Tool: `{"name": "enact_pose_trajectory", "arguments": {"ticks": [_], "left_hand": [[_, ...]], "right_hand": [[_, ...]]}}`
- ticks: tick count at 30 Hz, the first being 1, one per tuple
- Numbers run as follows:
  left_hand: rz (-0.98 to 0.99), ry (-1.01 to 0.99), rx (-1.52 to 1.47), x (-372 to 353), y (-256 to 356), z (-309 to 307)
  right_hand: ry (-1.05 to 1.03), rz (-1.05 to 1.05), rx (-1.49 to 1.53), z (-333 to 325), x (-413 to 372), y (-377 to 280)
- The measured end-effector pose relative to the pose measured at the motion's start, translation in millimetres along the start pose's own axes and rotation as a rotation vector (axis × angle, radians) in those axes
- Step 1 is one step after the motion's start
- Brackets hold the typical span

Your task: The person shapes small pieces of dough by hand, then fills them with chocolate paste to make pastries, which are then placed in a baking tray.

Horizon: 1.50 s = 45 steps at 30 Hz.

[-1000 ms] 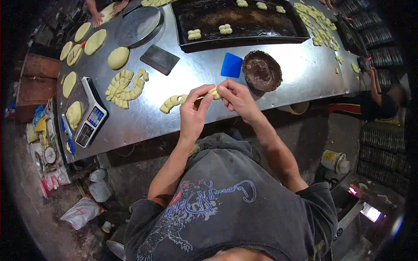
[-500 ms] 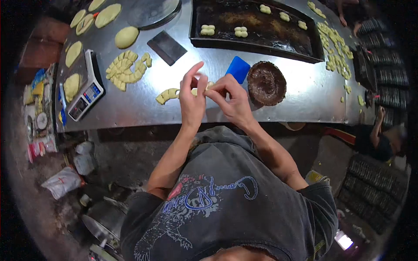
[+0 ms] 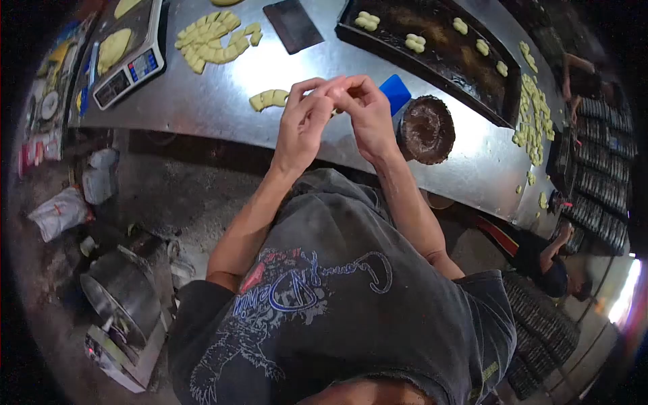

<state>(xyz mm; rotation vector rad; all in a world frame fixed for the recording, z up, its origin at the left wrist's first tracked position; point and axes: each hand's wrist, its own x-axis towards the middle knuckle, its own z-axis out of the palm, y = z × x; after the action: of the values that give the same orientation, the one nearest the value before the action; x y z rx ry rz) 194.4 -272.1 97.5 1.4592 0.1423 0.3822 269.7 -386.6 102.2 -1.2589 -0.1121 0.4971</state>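
Metal table (image 3: pixel 472 177) bears dough (image 3: pixel 214 44), scale (image 3: pixel 128 73), tray (image 3: pixel 449 57), bowl (image 3: pixel 408 143).

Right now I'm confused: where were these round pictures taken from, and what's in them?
No robot here, just a person's bare left hand and right hand. One camera worn on the person's head took every picture, looking down. On the shiny grey metal table are a short row of yellow cut dough pieces, a flat blue scraper, a round dark brown bowl and a rectangular black tray with little dough clumps. The hands meet in a close grip, hiding whatever is between them.
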Motion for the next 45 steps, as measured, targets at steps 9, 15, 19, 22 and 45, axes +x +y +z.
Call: {"name": "enact_pose_trajectory", "arguments": {"ticks": [9,15,19,22,45], "left_hand": [[-0.237,0.097,-0.259,1.4,0.8,-30.6],[-0.363,-0.145,-0.036,-6.9,2.6,-28.3],[-0.346,-0.296,-0.023,-13.7,2.0,-15.8],[-0.417,-0.377,-0.074,-16.0,-24.6,-18.6],[-0.062,-0.306,0.83,-31.9,-152.4,-62.3]], "right_hand": [[0.112,-0.775,-0.804,48.6,-31.1,14.7],[0.174,-0.562,-0.947,33.0,-42.5,9.4],[0.114,-0.037,-0.099,19.4,-43.9,9.9],[0.071,0.168,0.131,1.5,-43.5,25.8],[-0.231,-0.338,-1.163,-87.2,41.0,187.4]]}}
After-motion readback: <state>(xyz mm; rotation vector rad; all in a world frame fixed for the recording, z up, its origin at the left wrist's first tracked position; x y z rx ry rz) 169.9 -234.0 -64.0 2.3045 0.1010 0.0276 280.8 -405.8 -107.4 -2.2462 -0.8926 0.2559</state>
